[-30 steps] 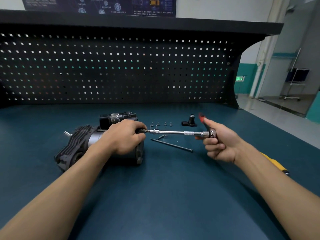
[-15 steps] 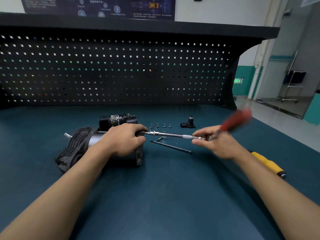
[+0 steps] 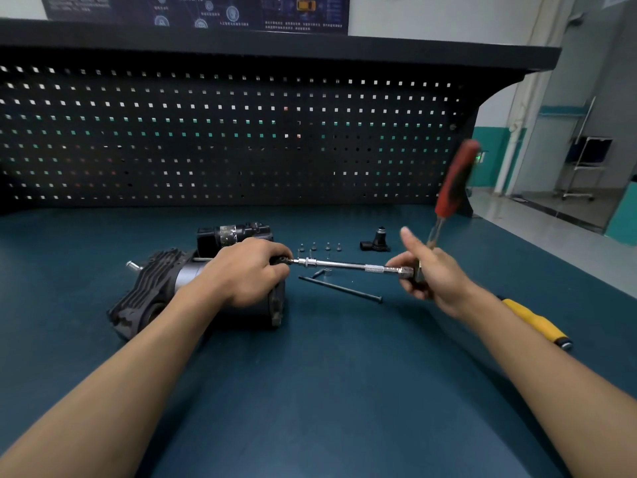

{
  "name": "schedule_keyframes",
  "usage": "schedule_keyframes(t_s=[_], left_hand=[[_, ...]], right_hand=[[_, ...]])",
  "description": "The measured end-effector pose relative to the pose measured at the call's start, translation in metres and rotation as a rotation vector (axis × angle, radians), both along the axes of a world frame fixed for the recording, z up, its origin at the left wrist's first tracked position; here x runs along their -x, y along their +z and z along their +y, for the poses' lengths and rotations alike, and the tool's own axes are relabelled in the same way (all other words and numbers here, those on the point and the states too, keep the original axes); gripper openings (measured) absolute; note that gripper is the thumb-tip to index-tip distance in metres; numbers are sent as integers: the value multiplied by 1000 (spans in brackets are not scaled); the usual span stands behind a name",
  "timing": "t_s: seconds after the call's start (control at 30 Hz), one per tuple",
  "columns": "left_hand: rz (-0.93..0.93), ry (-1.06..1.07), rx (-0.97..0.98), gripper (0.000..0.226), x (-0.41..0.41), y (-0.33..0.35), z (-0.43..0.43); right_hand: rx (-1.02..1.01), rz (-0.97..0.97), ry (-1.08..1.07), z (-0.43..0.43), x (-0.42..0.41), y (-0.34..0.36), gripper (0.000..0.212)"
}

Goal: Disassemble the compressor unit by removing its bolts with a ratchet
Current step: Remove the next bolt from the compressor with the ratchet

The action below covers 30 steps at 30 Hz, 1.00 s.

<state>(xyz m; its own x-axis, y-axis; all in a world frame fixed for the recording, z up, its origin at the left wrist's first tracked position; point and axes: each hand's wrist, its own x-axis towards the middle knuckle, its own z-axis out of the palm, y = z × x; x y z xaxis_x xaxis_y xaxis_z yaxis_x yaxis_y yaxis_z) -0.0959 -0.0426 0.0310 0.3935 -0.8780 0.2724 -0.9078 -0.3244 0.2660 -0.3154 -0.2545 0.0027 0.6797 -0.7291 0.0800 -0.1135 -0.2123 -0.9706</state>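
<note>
Swinging the ratchet through its stroke, you have carried the red handle from low behind your thumb, through a slant toward the upper right, to the near-upright stance it shows now. Your right hand grips the ratchet head, fingers curled round it, thumb straight up. The extension bar remains level and seated at the end face of the compressor unit, which lies on its side at centre left of the frame. Your left hand has not shifted: it clamps over the housing, fingertips at the socket end. Treat this as a turn applied to one bolt, judged not yet out. One long bolt lies on the mat just below the bar; four small fasteners stand in a row behind it, near a black fitting. A yellow-handled tool lies at right, beyond your forearm. The teal bench mat meets a black pegboard; a corridor opens at the right edge.
</note>
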Motion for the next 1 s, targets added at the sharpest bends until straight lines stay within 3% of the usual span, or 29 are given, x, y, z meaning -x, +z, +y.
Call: schedule_keyframes(t_s=[0.07, 0.2, 0.3, 0.4, 0.5, 0.63, 0.8, 0.87, 1.0], left_hand=[[-3, 3, 4, 41, 0, 0, 0], [-11, 12, 9, 49, 1, -1, -1], [-25, 15, 9, 50, 1, -1, -1], [-17, 24, 0, 51, 1, -1, -2], [-21, 30, -18, 58, 0, -2, -1], [-46, 39, -56, 75, 1, -2, 1], [-33, 33, -34, 63, 3, 0, 1], [-13, 39, -16, 59, 4, 0, 1], [19, 46, -1, 53, 4, 3, 0]], right_hand=[[-191, 29, 19, -1, 1, 2, 81], [-437, -1, 152, -5, 3, 5, 48], [-496, 3, 213, -4, 4, 5, 34], [-349, 16, 175, -2, 5, 4, 30], [23, 6, 114, -1, 9, 7, 42], [477, 41, 69, -5, 11, 3, 27], [873, -203, 64, -10, 5, -1, 33], [854, -195, 51, -11, 5, -3, 30], [601, -185, 44, -6, 3, -7, 18]])
